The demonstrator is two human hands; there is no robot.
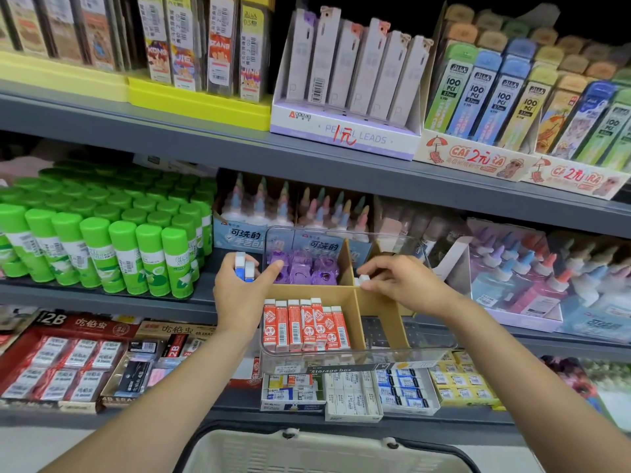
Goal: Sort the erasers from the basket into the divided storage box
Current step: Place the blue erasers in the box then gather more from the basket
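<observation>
The left hand (pixel 239 285) gripped spare blue erasers (pixel 244 266) at frame centre, likely as stock. The right hand (pixel 399 279) pinched a white eraser (pixel 362 278) over the box (pixel 358 353), apparently placing it in the rear right compartment. The basket (pixel 307 448) sat bottom centre.

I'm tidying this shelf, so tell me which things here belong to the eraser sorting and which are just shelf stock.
Job:
storage box
orange erasers
purple erasers
blue erasers in left hand
white eraser in right hand
basket

Shelf stock:
glue sticks
pencil leads
glue bottles
</observation>
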